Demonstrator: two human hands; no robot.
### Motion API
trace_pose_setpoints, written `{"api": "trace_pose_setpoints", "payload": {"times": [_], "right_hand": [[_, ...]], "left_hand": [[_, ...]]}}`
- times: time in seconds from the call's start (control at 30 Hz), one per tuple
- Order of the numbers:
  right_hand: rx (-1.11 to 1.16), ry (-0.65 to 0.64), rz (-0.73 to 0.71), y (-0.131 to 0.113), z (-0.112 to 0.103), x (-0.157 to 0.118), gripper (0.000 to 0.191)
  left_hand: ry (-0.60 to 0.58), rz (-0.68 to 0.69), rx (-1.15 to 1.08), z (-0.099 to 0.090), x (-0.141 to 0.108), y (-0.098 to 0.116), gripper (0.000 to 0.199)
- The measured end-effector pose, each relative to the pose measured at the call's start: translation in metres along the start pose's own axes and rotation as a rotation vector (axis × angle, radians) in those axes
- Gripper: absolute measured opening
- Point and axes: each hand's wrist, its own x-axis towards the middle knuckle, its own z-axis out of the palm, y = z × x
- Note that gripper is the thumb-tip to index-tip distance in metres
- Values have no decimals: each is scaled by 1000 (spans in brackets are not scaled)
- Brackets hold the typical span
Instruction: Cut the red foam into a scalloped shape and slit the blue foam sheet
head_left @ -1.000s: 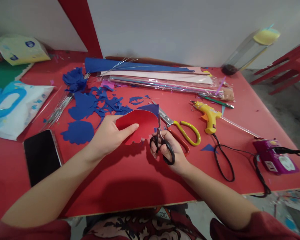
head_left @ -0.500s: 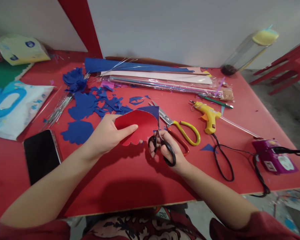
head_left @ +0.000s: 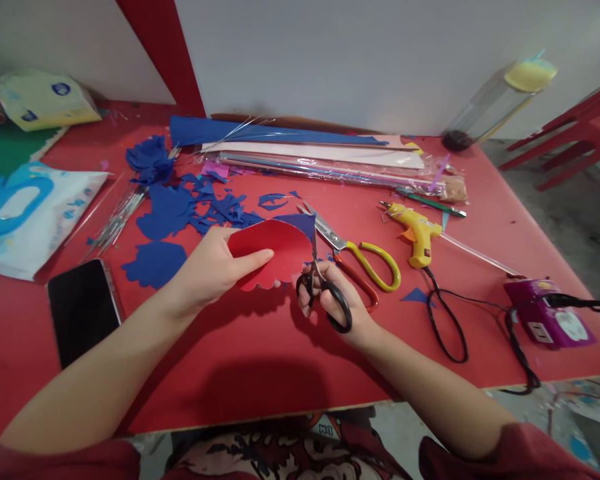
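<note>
My left hand pinches a red foam sheet with a scalloped lower edge, blue on its back side, held just above the red table. My right hand grips black-handled scissors, fingers through the loops, blades pointing up into the sheet's right edge. Blue foam scraps and cut blue shapes lie beyond my left hand.
Yellow-handled scissors lie right of the sheet. A yellow glue gun with a black cord runs to a purple power strip. A phone rests at left. Wrapped paper rolls line the back; plastic bags sit far left.
The red sheet and my left hand have shifted slightly left and down. The scissors have moved a little along the sheet's right edge.
</note>
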Motion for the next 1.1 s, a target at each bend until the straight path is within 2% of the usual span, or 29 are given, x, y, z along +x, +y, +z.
{"api": "trace_pose_setpoints", "payload": {"times": [0.27, 0.47, 0.77, 1.1], "right_hand": [[8, -5, -19, -1, 0, 0, 36], [28, -3, -30, 0, 1, 0, 35], [9, 21, -32, -1, 2, 0, 38], [36, 12, -18, -2, 2, -1, 39]], "left_hand": [[23, -24, 46, -2, -1, 0, 11], [28, -21, 18, -2, 0, -2, 9], [-28, -47, -90, -1, 2, -6, 9], [-11, -38, -99, -2, 6, -11, 11]]}}
